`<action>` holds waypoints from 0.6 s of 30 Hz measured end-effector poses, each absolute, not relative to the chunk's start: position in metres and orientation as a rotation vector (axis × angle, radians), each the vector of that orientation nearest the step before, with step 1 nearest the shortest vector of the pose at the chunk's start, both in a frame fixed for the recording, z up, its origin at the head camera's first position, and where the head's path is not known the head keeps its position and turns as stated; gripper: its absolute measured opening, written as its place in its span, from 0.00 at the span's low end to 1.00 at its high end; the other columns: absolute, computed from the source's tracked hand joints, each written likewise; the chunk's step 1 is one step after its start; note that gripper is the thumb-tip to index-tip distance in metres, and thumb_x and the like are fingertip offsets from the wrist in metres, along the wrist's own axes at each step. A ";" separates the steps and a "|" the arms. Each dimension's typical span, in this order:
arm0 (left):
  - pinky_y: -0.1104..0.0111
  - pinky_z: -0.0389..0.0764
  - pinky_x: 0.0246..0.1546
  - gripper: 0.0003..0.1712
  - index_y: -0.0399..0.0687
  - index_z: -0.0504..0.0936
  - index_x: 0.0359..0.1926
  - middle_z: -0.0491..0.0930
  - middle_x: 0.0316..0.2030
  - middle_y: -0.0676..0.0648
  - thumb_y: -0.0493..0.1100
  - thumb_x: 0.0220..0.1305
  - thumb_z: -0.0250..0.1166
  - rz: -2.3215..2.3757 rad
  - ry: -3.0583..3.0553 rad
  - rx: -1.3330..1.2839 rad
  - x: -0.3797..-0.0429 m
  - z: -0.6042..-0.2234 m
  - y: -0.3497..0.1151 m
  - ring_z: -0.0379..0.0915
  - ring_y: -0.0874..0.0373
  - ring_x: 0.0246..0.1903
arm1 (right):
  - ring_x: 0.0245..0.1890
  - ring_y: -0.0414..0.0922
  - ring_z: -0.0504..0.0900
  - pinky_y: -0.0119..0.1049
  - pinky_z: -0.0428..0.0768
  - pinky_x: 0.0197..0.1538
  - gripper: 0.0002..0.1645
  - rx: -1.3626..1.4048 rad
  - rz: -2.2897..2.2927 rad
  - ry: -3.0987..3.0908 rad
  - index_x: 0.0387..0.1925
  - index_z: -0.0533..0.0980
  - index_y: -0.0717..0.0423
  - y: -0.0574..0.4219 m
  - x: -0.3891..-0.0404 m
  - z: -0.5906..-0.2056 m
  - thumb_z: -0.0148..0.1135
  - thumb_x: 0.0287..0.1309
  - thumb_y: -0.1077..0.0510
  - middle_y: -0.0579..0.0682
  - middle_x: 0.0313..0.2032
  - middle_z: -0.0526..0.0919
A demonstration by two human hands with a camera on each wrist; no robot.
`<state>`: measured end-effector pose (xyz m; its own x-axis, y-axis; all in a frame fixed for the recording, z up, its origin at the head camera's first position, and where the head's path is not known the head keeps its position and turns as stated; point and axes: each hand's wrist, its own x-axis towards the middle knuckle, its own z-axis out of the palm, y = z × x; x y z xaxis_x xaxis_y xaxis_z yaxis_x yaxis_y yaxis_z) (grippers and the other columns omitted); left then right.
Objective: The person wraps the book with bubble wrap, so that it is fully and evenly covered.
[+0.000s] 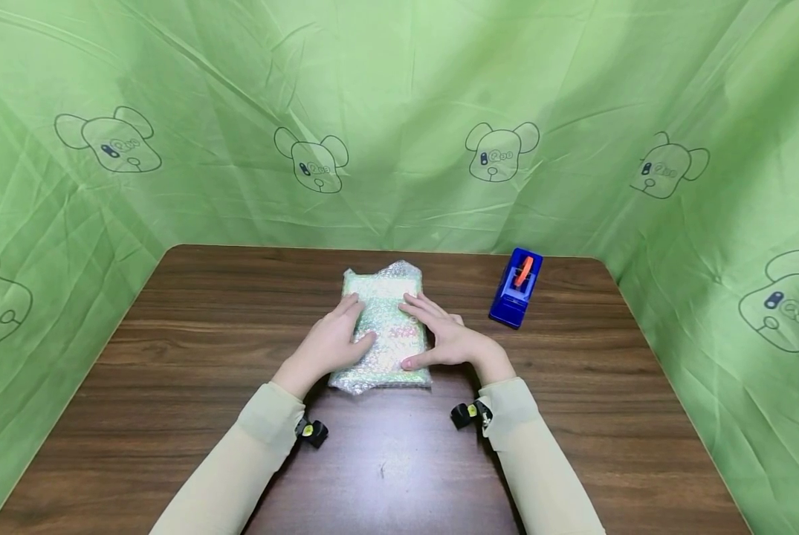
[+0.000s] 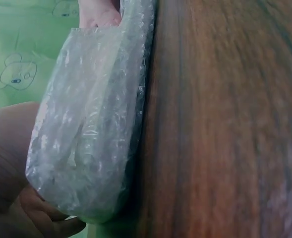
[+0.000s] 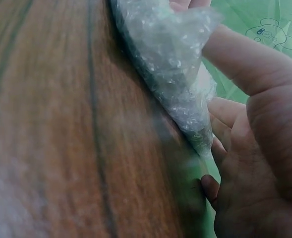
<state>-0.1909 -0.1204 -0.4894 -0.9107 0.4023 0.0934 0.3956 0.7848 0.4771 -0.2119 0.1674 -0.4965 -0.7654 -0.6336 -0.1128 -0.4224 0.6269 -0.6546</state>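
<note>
A flat rectangular package in bubble wrap [image 1: 387, 316] lies on the table in the head view, pale green and pink showing through. My left hand [image 1: 332, 338] rests along its left edge, thumb on the top face. On the opposite side my right hand [image 1: 449, 334] touches the package with spread fingers, its thumb low on the top face. The left wrist view shows the near end of the wrap [image 2: 91, 129], folded and bulging. In the right wrist view a loose corner of wrap [image 3: 180, 64] sticks up beside the right thumb [image 3: 240, 62].
A blue tape dispenser [image 1: 516, 290] with an orange roll stands at the back right of the brown wooden table [image 1: 212, 334]. Green curtains [image 1: 399, 111] with printed bear heads enclose the back and sides. Small black cameras sit at both wrists.
</note>
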 end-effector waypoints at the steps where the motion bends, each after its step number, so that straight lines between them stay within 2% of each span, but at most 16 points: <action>1: 0.44 0.67 0.79 0.42 0.26 0.71 0.76 0.63 0.80 0.27 0.54 0.75 0.66 0.788 2.957 0.668 -0.191 -0.490 -0.120 0.58 0.36 0.81 | 0.88 0.48 0.33 0.80 0.43 0.78 0.70 -0.848 -0.892 2.519 0.89 0.52 0.39 0.168 -0.212 -0.497 0.81 0.57 0.30 0.41 0.89 0.41; 6: 0.45 0.63 0.81 0.42 0.25 0.71 0.75 0.64 0.79 0.27 0.53 0.74 0.66 0.804 2.972 0.692 -0.191 -0.492 -0.121 0.58 0.35 0.81 | 0.88 0.44 0.32 0.77 0.43 0.79 0.71 -0.834 -0.887 2.518 0.90 0.51 0.37 0.167 -0.212 -0.497 0.81 0.55 0.28 0.39 0.89 0.40; 12: 0.45 0.60 0.82 0.44 0.23 0.69 0.75 0.63 0.79 0.25 0.53 0.74 0.66 0.798 2.963 0.709 -0.191 -0.492 -0.120 0.56 0.33 0.81 | 0.88 0.45 0.32 0.76 0.44 0.80 0.70 -0.847 -0.879 2.524 0.90 0.50 0.37 0.168 -0.212 -0.497 0.78 0.57 0.27 0.40 0.89 0.40; 18: 0.46 0.59 0.83 0.45 0.24 0.67 0.77 0.60 0.80 0.26 0.54 0.75 0.65 0.793 2.935 0.684 -0.190 -0.492 -0.120 0.53 0.34 0.83 | 0.88 0.47 0.33 0.76 0.45 0.79 0.64 -0.875 -0.890 2.525 0.89 0.52 0.38 0.168 -0.212 -0.498 0.74 0.64 0.29 0.40 0.89 0.41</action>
